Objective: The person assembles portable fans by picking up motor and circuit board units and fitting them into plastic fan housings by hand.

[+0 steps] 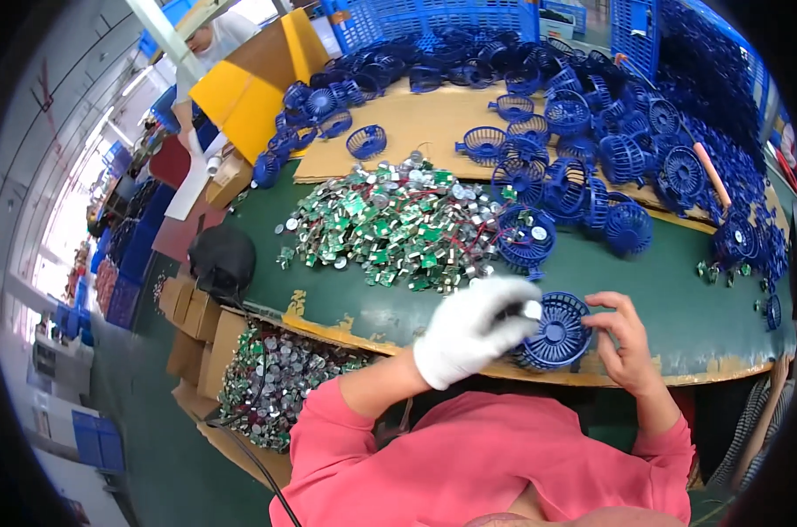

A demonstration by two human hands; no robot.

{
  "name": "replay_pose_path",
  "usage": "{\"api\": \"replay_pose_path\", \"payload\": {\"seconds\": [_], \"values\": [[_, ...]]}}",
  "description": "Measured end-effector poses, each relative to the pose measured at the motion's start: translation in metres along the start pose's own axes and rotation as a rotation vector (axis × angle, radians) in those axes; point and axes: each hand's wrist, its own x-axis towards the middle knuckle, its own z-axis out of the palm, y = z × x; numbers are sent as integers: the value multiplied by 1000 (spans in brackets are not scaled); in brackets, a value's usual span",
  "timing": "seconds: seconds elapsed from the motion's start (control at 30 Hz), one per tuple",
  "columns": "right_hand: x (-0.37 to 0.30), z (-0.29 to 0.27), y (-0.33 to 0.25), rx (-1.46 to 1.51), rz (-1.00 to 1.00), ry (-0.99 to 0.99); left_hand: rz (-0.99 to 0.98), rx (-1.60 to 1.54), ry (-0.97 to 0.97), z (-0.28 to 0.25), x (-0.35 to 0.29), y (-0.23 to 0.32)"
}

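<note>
My left hand [477,332], in a white glove, has its fingers closed around a small round silver piece [533,310] that looks like a motor. It hovers over the left rim of a round blue plastic fan housing [560,329] with slatted sides. The housing rests at the table's front edge. At its right rim, the curled fingers of my bare right hand [625,341] steady it. Just beyond lies another blue fan housing [526,237] with a pale round part in it. Left of that spreads a heap of green circuit boards with silver motors and red wires [398,224].
Blue fan housings [622,158] pile up on cardboard [433,123] at the back and right. An orange-handled tool [712,174] lies among them. Below the table's left edge stands a carton of boards and motors [284,378]. Another person [227,39] is behind a yellow panel.
</note>
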Motion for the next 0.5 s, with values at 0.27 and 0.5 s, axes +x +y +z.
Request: {"api": "replay_pose_path", "payload": {"seconds": [0.27,0.5], "values": [[31,18,-46,-72,-152,-121,401,407,-28,42,-23,-2],[39,16,-39,-290,-164,-93,242,516,-176,31,-15,-11]]}}
